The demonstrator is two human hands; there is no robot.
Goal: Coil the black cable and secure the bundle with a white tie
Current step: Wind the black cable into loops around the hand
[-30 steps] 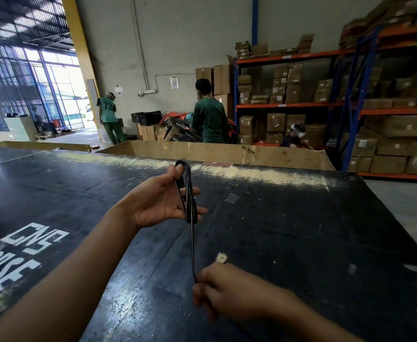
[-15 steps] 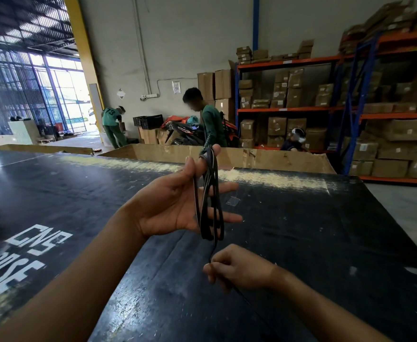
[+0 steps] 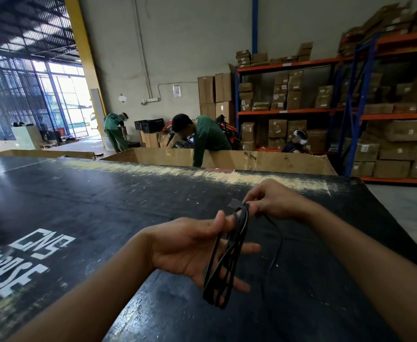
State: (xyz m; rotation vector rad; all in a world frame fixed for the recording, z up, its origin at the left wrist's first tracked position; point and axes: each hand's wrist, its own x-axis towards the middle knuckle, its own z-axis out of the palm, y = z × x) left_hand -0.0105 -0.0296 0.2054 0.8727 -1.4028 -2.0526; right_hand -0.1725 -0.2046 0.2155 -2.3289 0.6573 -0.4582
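The black cable (image 3: 228,253) hangs in several long loops over my left hand (image 3: 190,248), held between the thumb and the spread fingers, palm up. My right hand (image 3: 274,201) pinches the cable at the top of the loops, just above my left thumb. From there a loose strand (image 3: 277,245) runs down to the right over the black table (image 3: 103,206). No white tie is in view.
White lettering (image 3: 29,255) marks the table at the left. Cardboard bins (image 3: 264,160) line the far edge, and a person in green (image 3: 207,139) leans over one. Orange-and-blue shelves (image 3: 350,112) of boxes stand at the right.
My right hand has risen from below the loops to their top, laying another turn of cable. My left hand has dropped lower and nearer, and the camera has tilted.
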